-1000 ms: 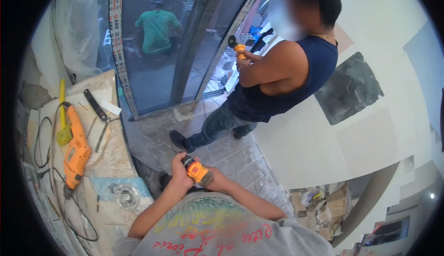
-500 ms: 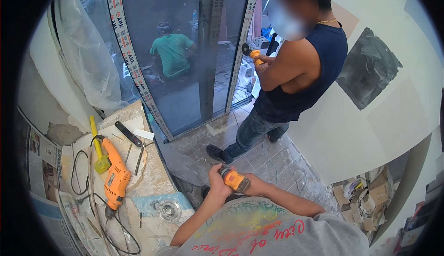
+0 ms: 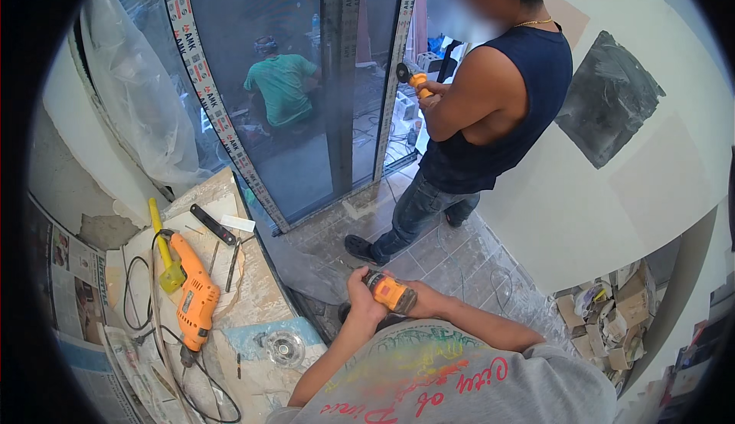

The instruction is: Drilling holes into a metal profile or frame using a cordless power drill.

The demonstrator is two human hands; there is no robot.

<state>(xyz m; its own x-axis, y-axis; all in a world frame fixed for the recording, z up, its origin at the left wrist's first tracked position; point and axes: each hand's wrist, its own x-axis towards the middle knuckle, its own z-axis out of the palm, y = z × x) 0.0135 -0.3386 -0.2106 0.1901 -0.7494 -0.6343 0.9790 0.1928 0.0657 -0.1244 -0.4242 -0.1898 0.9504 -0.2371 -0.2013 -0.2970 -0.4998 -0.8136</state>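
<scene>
Held in front of my waist is an orange-and-black power drill (image 3: 393, 294). My left hand (image 3: 361, 295) is closed round its front left side, with the thumb near the dark front end. My right hand (image 3: 426, 301) grips it from the right and below, its fingers mostly hidden behind the body. On the worktop (image 3: 253, 301) to my left lie an orange corded drill (image 3: 197, 301), a yellow hammer-like tool (image 3: 170, 271), a slim black tool (image 3: 213, 223) and a dark drill bit (image 3: 233, 267).
A round metal disc (image 3: 285, 347) lies on a blue-and-white board. Ahead on the right a co-worker (image 3: 490, 110) holds a yellow angle grinder (image 3: 417, 81). Through the glass door (image 3: 298, 164) another person (image 3: 281, 87) crouches. Cardboard scraps (image 3: 612, 317) fill a recess; cables cross the tiled floor (image 3: 421, 263).
The whole view has shifted slightly. Both my hands keep hold of the power drill in nearly the same place. The co-worker stays at the door opening with the grinder.
</scene>
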